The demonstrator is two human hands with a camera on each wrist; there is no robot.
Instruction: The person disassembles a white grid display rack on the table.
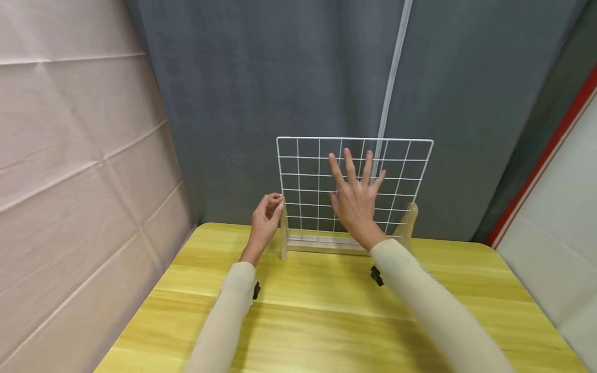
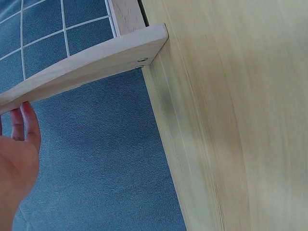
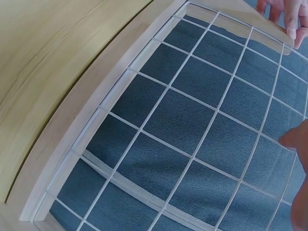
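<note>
A white wire grid panel stands upright in a pale wooden stand at the far edge of the yellow table. My left hand pinches the top of the stand's left post with curled fingers. The left wrist view shows that post with my fingertips on it. My right hand lies flat against the front of the grid, fingers spread. The right wrist view shows the grid close up, with a right fingertip at its edge.
A grey curtain hangs right behind the stand. A beige padded wall closes the left side, and a white panel with a red edge the right. The table's far edge runs just behind the stand.
</note>
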